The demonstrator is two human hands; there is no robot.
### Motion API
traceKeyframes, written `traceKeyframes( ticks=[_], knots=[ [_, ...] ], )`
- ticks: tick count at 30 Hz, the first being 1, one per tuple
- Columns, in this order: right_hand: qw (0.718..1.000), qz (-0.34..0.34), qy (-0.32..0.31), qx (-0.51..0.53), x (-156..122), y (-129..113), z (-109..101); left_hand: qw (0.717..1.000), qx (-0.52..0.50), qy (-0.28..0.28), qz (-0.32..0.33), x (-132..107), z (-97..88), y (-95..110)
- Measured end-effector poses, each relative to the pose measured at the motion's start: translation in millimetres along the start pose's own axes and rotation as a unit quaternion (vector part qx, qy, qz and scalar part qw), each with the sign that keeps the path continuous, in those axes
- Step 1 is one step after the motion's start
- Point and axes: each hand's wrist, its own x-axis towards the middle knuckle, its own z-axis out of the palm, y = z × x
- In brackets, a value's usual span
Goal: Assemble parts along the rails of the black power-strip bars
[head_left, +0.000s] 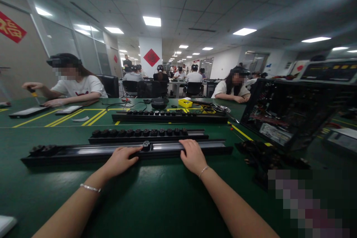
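Note:
A long black track (106,149) with a shiny metal channel lies crosswise on the green table before me. In its channel, near the middle, sits a small black socket-like module (146,145). My left hand (121,160) touches the left side of this module with its outstretched index finger, the thumb apart. Further right, my right hand (193,156) lies over the track, fingers across the top and thumb at the near side. Several more black modules (43,150) sit at the track's left end. Right behind is a second track (199,134) carrying a row of similar modules (138,132).
A third track (170,118) lies farther back, near a yellow tray (185,103) and cables. To the right stand an open computer case (281,115) and a heap of dark parts (267,156). Co-workers sit opposite; one holds a yellow-handled screwdriver (34,93).

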Motion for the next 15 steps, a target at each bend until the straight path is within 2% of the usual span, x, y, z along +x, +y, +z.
traceKeyframes(
  ticks=[3, 6, 10, 15],
  knots=[
    [0.997, -0.043, -0.056, 0.013, 3, -35, 10, 1.0, 0.01, -0.002, 0.003, 0, 0.2, 2],
    [0.993, -0.057, -0.101, 0.003, 8, -57, 17, 1.0, 0.013, 0.002, 0.006, 1, 0.6, 3],
    [0.992, -0.046, -0.114, -0.006, 14, -72, 22, 1.0, 0.011, 0.002, 0.004, 0, 0.9, 4],
    [0.993, -0.041, -0.109, -0.009, 17, -80, 26, 1.0, 0.016, -0.001, 0.003, 1, 1.5, 5]
  ],
)
